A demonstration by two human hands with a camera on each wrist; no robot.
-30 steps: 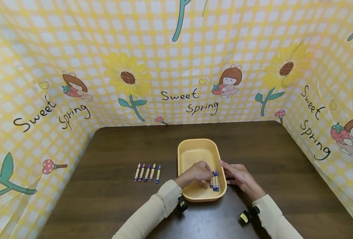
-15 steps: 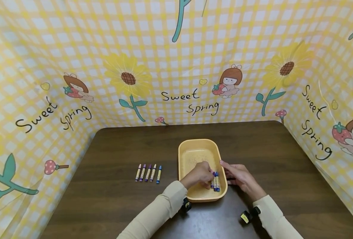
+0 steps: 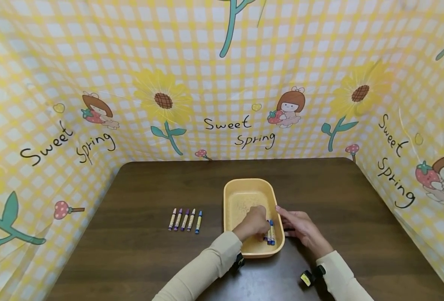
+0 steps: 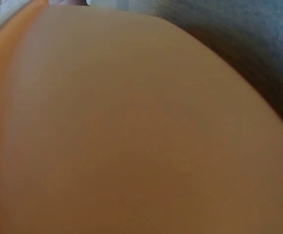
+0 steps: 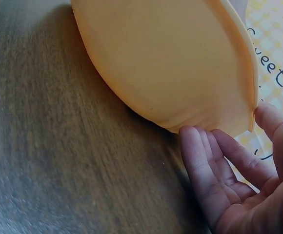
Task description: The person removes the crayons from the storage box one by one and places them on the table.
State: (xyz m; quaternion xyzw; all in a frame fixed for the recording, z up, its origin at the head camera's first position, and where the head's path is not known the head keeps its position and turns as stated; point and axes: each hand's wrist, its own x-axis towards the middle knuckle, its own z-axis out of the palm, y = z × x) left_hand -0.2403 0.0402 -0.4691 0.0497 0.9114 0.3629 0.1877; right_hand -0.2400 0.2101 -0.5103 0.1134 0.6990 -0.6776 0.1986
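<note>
Fingers [image 5: 200, 161] against tub [image 5: 171, 63] wall.

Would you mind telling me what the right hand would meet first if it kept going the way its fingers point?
Most likely the outer wall of the yellow tub: the right hand already has its fingertips against it.

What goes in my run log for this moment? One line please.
left hand: inside yellow tub, at crayons | right hand: open, steadying tub's outer side | five crayons: in a row on table
</note>
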